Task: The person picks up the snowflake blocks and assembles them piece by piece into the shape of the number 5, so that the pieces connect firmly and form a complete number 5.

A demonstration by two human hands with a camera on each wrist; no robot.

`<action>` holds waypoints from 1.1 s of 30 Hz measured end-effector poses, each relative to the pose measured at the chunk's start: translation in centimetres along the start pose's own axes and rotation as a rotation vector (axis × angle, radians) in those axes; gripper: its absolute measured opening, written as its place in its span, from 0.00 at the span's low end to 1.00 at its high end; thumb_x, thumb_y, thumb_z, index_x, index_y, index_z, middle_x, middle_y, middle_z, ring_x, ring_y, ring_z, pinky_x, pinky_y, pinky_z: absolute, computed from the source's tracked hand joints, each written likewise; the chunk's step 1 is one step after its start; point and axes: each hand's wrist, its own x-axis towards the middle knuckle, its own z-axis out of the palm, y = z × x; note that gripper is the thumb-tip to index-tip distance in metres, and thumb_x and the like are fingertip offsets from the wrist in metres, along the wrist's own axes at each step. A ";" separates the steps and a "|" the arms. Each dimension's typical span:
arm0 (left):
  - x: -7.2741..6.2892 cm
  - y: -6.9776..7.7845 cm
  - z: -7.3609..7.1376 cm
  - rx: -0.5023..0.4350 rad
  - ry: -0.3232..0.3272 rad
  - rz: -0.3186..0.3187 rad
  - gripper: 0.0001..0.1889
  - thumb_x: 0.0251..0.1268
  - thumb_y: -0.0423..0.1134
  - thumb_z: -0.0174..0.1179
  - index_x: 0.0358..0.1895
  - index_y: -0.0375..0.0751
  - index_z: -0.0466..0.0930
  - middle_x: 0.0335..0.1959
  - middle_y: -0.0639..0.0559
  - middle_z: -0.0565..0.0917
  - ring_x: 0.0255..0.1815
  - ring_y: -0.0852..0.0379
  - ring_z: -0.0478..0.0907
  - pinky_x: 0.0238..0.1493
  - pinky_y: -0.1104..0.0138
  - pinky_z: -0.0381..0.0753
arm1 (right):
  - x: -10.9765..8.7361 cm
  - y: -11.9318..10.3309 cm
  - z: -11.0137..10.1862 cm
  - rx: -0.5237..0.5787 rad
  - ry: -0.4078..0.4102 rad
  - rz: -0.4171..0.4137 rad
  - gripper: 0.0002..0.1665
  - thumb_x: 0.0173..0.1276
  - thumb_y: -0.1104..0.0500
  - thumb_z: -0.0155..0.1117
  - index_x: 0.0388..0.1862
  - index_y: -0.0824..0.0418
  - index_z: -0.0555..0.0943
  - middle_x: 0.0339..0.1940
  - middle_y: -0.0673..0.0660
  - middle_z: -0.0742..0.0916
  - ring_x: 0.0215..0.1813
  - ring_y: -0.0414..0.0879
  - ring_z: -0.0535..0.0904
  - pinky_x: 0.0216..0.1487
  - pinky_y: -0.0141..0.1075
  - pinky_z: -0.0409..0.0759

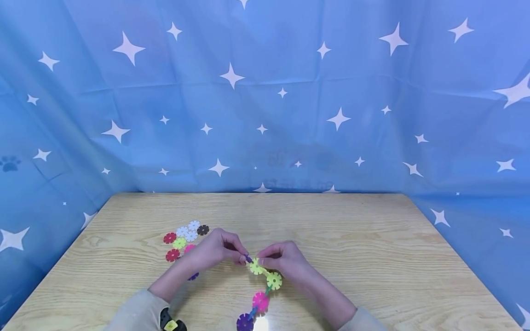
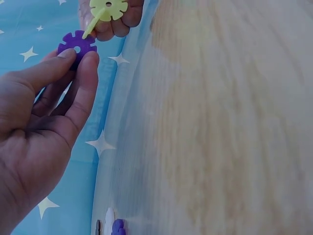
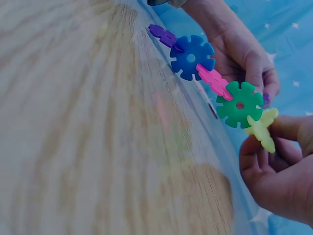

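Observation:
My left hand (image 1: 213, 252) pinches a purple notched disc (image 2: 83, 41) between thumb and fingers. Its edge meets a yellow-green disc (image 2: 115, 10) in the left wrist view; whether the slots are fully locked I cannot tell. That yellow-green disc is at one end of a linked chain, gripped by the thumb and fingers of my right hand (image 1: 287, 261). From there the chain hangs toward the front of the table: another yellow-green disc (image 1: 274, 280), a green disc (image 3: 232, 115), a pink disc (image 1: 260, 301), a blue disc (image 3: 186, 66) and a purple disc (image 1: 244, 322).
Loose notched discs lie on the wooden table (image 1: 372, 230) by my left forearm: red (image 1: 169, 237), yellow-green (image 1: 179, 243), white (image 1: 182, 231), dark brown (image 1: 203, 230), pink (image 1: 189, 248) and purple (image 1: 193, 276). A blue star-printed curtain (image 1: 290, 59) hangs behind the table.

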 end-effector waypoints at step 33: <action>-0.4 0.0 1.2 0.026 0.112 0.043 0.02 0.64 0.22 0.65 0.36 0.30 0.86 0.35 0.34 0.87 0.34 0.42 0.88 0.37 0.60 0.89 | -0.2 -0.4 0.1 -0.096 0.055 -0.149 0.20 0.66 0.58 0.74 0.53 0.67 0.85 0.47 0.55 0.89 0.51 0.49 0.82 0.53 0.41 0.81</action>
